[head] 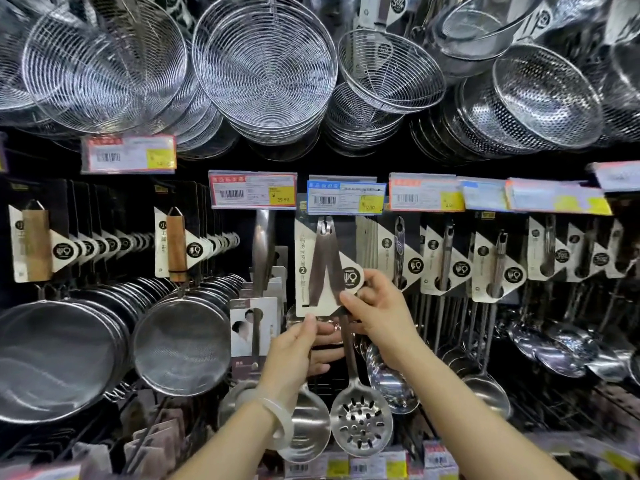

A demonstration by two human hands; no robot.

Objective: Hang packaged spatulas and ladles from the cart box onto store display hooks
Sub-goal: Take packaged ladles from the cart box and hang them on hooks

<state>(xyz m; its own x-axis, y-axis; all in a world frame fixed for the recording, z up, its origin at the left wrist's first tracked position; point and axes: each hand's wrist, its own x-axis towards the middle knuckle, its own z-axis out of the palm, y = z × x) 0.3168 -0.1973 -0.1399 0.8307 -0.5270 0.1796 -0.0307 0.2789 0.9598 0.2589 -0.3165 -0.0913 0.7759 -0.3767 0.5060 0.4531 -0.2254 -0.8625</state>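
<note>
You had the two-piece ladle pack (329, 268) on its hook under the blue price tag (346, 196), left hand (294, 355) and right hand (377, 306) fingers pinching its lower edge; cart box unseen, remaining stock unknown.

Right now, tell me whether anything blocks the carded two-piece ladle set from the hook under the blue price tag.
Nothing visible blocks it. The carded ladle and slotted spoon set, held by both hands, already has its top at the hook under the blue price tag.

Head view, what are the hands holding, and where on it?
Both hold the two-piece ladle set: the left hand and right hand pinch the lower edge of its card.
</note>
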